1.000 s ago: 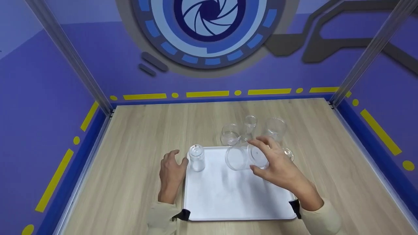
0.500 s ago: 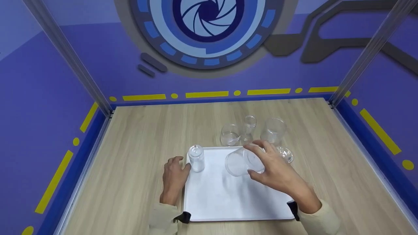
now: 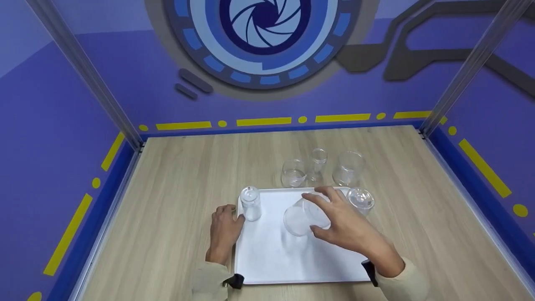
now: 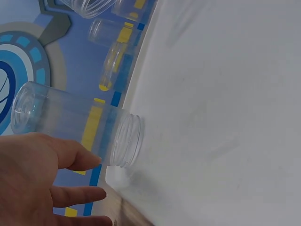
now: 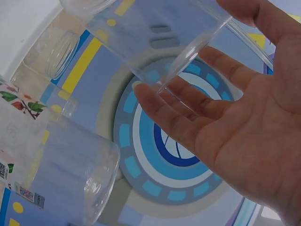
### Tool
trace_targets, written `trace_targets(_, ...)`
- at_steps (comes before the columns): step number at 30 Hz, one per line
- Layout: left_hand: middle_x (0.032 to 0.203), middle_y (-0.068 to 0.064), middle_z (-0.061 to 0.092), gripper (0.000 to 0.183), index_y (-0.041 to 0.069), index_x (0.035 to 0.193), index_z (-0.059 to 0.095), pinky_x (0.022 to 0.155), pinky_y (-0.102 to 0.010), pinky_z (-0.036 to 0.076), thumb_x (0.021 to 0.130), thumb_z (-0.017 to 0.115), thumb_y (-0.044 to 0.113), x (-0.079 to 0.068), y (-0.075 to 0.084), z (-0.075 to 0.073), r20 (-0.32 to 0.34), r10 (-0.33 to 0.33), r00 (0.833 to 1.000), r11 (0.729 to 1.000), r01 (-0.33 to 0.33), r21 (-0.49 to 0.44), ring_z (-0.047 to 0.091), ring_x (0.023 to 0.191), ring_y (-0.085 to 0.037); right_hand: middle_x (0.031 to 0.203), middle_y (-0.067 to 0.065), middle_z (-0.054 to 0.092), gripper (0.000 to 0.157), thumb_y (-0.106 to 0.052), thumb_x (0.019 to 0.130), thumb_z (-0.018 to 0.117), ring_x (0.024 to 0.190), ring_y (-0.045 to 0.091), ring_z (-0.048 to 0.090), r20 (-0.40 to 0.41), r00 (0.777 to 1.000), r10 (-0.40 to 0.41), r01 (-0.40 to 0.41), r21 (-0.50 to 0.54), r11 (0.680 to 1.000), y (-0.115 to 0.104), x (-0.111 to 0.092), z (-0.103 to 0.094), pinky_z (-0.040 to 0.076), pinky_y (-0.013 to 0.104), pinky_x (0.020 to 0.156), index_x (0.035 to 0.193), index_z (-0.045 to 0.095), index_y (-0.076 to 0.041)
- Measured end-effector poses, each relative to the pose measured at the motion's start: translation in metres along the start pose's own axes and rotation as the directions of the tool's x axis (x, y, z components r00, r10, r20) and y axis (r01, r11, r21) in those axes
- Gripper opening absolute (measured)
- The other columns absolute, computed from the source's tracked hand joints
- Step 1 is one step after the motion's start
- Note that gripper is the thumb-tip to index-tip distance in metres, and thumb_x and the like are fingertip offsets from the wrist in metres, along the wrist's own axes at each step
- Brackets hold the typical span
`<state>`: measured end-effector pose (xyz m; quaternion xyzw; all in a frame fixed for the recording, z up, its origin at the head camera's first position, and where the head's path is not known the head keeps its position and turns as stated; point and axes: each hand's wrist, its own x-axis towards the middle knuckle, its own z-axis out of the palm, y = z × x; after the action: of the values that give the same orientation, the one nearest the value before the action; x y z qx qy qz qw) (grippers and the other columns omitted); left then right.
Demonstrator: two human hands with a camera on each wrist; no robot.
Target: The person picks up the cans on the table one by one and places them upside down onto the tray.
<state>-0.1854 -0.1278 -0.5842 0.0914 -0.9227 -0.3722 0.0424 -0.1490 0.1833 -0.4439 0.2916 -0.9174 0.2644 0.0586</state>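
Observation:
A clear, wide-mouthed cup [image 3: 297,219] is tilted over the white tray [image 3: 284,263], its mouth facing down and left. My right hand [image 3: 345,225] holds it near its base between thumb and fingers. In the right wrist view the see-through wall of the cup [image 5: 160,33] runs up to the fingertips. A clear jar [image 3: 250,205] with a threaded neck stands upside down on the tray's back left corner. Beside that jar rests my left hand [image 3: 224,230] at the tray's left edge. The left wrist view shows its thumb close to the jar [image 4: 70,113], other fingers loosely spread.
Behind the tray stand a round clear glass [image 3: 294,173], a slim clear vessel [image 3: 318,161] and a larger clear glass [image 3: 349,169]. Another clear jar [image 3: 361,198] is base up near the back right corner; a flowered label [image 5: 21,106] shows in the right wrist view.
My right hand has brought the cup lower and nearer, tilting its mouth further down. The left hand has shifted slightly right and nearer beside the upturned jar.

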Motion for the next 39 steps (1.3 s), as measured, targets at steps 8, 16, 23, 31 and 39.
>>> trace_targets(8, 0.132, -0.028, 0.061, 0.033, -0.006, 0.122, 0.072, 0.100, -0.057, 0.049, 0.095, 0.073, 0.012, -0.003, -0.004, 0.004, -0.032, 0.072, 0.997, 0.994, -0.069, 0.082, 0.058, 0.123, -0.045, 0.141, 0.018, 0.055, 0.069, -0.013, 0.081, 0.088, 0.128, 0.039, 0.055, 0.032, 0.999, -0.013, 0.013, -0.019, 1.000, -0.006, 0.000, 0.005, 0.057, 0.052, 0.088, 0.145, 0.062, -0.016)
trace_targets(16, 0.137, -0.030, 0.059, 0.031, -0.005, 0.122, 0.072, 0.102, -0.058, 0.048, 0.094, 0.074, 0.009, -0.004, -0.007, 0.007, -0.030, 0.099, 0.995, 0.981, -0.093, 0.170, 0.058, 0.126, -0.046, 0.140, 0.017, 0.055, 0.069, -0.013, 0.081, 0.086, 0.125, 0.038, 0.056, 0.068, 0.997, -0.038, 0.040, -0.033, 0.999, -0.013, 0.000, 0.009, 0.058, 0.048, 0.079, 0.145, 0.062, -0.018)
trace_targets(23, 0.134, -0.027, 0.062, 0.031, -0.002, 0.121, 0.074, 0.100, -0.058, 0.050, 0.093, 0.075, 0.010, -0.006, -0.012, 0.006, -0.042, 0.154, 0.987, 0.964, -0.141, 0.224, 0.059, 0.124, -0.044, 0.141, 0.016, 0.055, 0.068, -0.017, 0.080, 0.088, 0.125, 0.037, 0.057, 0.090, 0.995, -0.037, 0.041, -0.035, 0.999, -0.017, 0.002, 0.016, 0.058, 0.048, 0.077, 0.144, 0.063, -0.019)
trace_targets(31, 0.134, -0.025, 0.063, 0.031, -0.001, 0.121, 0.074, 0.095, -0.057, 0.052, 0.093, 0.074, 0.012, -0.008, -0.014, 0.005, -0.053, 0.178, 0.983, 0.960, -0.162, 0.227, 0.059, 0.123, -0.043, 0.138, 0.015, 0.056, 0.068, -0.017, 0.079, 0.088, 0.122, 0.034, 0.058, 0.109, 0.992, -0.067, 0.073, -0.059, 0.996, -0.023, 0.004, 0.020, 0.058, 0.045, 0.072, 0.142, 0.063, -0.019)
trace_targets(39, 0.137, -0.023, 0.061, 0.032, 0.002, 0.124, 0.073, 0.097, -0.056, 0.051, 0.095, 0.072, 0.015, -0.010, -0.015, 0.006, -0.051, 0.161, 0.986, 0.956, -0.142, 0.258, 0.058, 0.124, -0.041, 0.136, 0.014, 0.057, 0.068, -0.018, 0.077, 0.088, 0.120, 0.032, 0.058, 0.127, 0.988, -0.086, 0.092, -0.042, 0.995, -0.029, 0.005, 0.026, 0.058, 0.046, 0.079, 0.141, 0.064, -0.018)
